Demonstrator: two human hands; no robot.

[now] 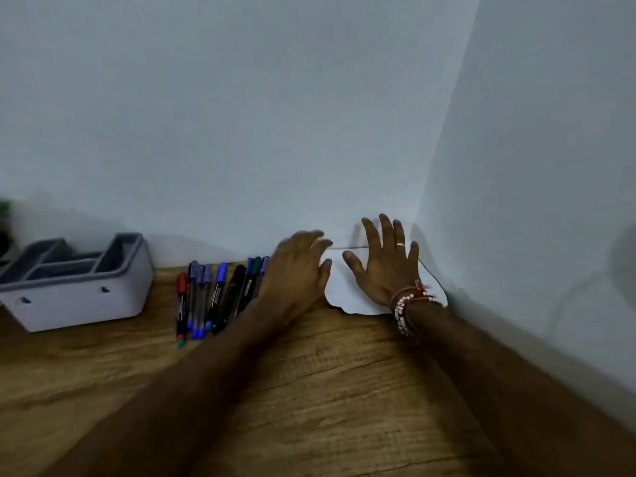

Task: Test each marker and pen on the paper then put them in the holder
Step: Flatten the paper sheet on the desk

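Observation:
A white sheet of paper (339,287) lies on the wooden table in the far right corner by the wall. My right hand (385,266) rests flat on it with fingers spread, a ring on one finger and beaded bracelets at the wrist. My left hand (296,270) hovers at the paper's left edge, fingers apart, holding nothing, and it covers part of the pens. A row of several markers and pens (213,294) lies side by side left of the hands: red, blue, black and green caps. The grey holder (82,297) with several compartments stands at the far left.
White walls meet in a corner right behind the paper. A dark plant (5,222) shows at the left edge behind the holder. The wooden table (327,390) stretches toward me under both forearms.

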